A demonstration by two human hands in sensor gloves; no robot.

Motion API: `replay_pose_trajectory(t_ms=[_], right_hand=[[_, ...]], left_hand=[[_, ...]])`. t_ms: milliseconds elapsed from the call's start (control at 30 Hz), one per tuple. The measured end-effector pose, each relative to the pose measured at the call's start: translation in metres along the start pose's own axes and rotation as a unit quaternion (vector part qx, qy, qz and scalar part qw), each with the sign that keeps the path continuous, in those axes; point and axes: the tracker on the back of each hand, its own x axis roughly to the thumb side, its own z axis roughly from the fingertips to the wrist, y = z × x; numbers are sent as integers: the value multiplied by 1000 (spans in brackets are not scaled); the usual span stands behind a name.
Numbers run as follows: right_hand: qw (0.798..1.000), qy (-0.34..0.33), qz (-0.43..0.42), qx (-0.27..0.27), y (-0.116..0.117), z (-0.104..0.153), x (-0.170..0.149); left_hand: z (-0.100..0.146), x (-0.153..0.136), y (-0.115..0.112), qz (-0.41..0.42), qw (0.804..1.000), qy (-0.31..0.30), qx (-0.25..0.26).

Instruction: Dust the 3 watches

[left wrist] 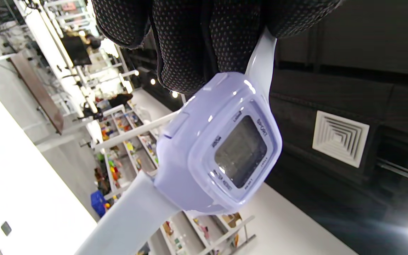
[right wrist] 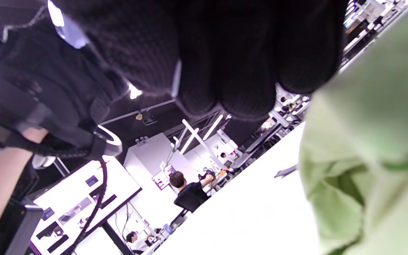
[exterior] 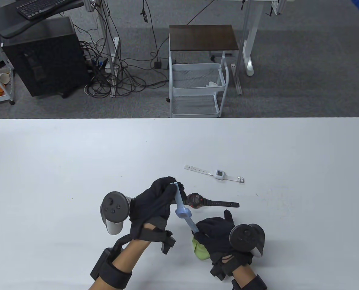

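Note:
My left hand (exterior: 171, 191) pinches the upper strap of a lavender digital watch (exterior: 183, 213) and holds it raised off the white table (exterior: 46, 157). In the left wrist view the lavender watch (left wrist: 225, 156) fills the frame, face towards the camera, under my gloved fingers (left wrist: 204, 39). My right hand (exterior: 208, 234) grips a bunched green cloth (exterior: 201, 252) and meets the watch's lower strap end. The green cloth (right wrist: 374, 141) sits below my right fingers (right wrist: 232, 53). A black watch with red accents (exterior: 196, 200) lies flat just behind. A white watch (exterior: 220, 174) lies farther back.
Both loose watches lie within a hand's width of my hands, to the right of centre. Beyond the table's far edge stand a white wire cart (exterior: 197, 87) with a dark top, a black computer case (exterior: 43, 54) and tangled cables on the floor.

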Motion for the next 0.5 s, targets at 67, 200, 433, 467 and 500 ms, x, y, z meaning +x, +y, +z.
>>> replay_pose_trajectory(t_ms=[67, 200, 433, 467, 500], right_hand=[[1000, -2, -1, 1, -1, 0, 0], [1000, -5, -12, -3, -3, 1, 1], [999, -8, -45, -24, -12, 2, 2], [998, -5, -57, -29, -13, 2, 1], [997, -2, -66, -33, -14, 2, 0]], left_hand=[[3, 0, 1, -5, 1000, 4, 11], [5, 3, 6, -21, 999, 2, 26], [11, 6, 29, -68, 997, 15, 43], [13, 6, 33, -74, 996, 18, 41], [16, 5, 37, -76, 996, 23, 41]])
